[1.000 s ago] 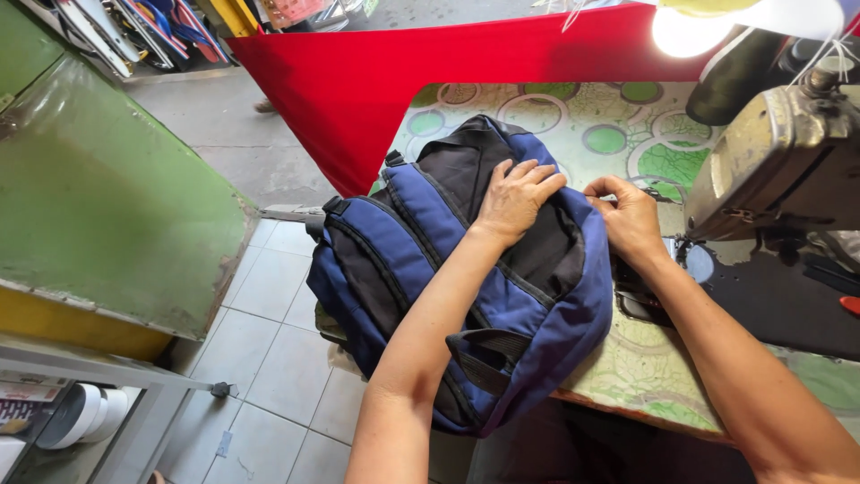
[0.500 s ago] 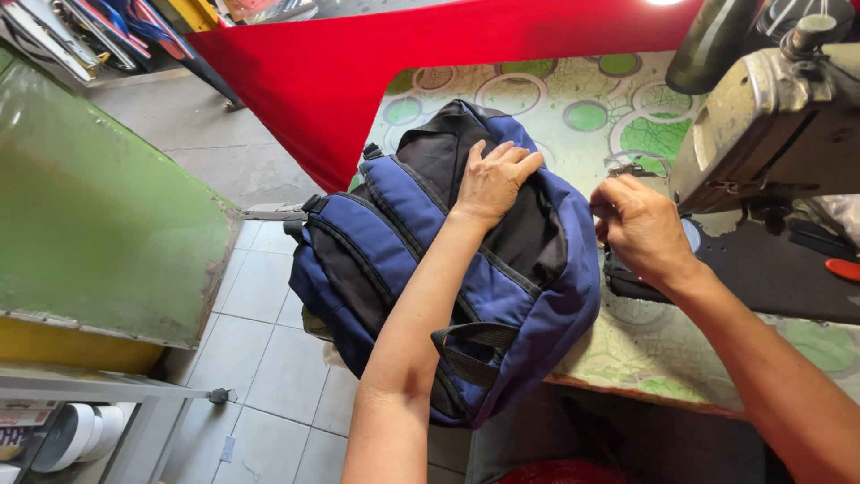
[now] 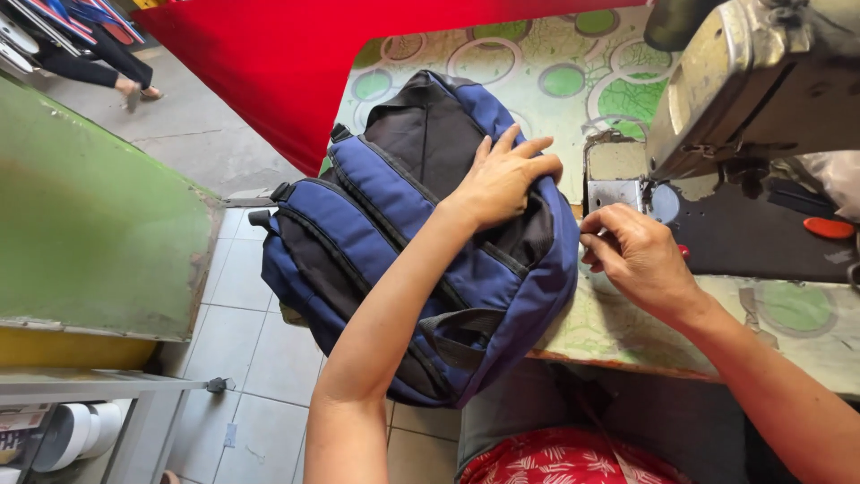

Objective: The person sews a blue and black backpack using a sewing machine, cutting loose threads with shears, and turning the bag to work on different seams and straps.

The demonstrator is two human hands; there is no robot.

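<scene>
A blue and black backpack (image 3: pixel 376 224) lies on its side, half on the patterned table (image 3: pixel 537 72) and half over its front edge. My left hand (image 3: pixel 506 179) presses flat on the backpack's upper side, fingers spread over the black panel. My right hand (image 3: pixel 636 255) sits just right of the bag, beside the sewing machine's metal plate (image 3: pixel 614 193), fingers curled and pinched together; what they pinch is too small to tell. The hand's fingertips are close to the bag's blue edge.
An old sewing machine (image 3: pixel 761 81) stands at the right on the table. Red cloth (image 3: pixel 269 63) hangs at the back left. A green panel (image 3: pixel 90 233) and a tiled floor (image 3: pixel 242 358) lie to the left. A person's legs (image 3: pixel 98 63) show at the far top left.
My view has moved in closer. My right hand has come off the backpack and shifted right toward the sewing machine plate. The left hand stays on the bag.
</scene>
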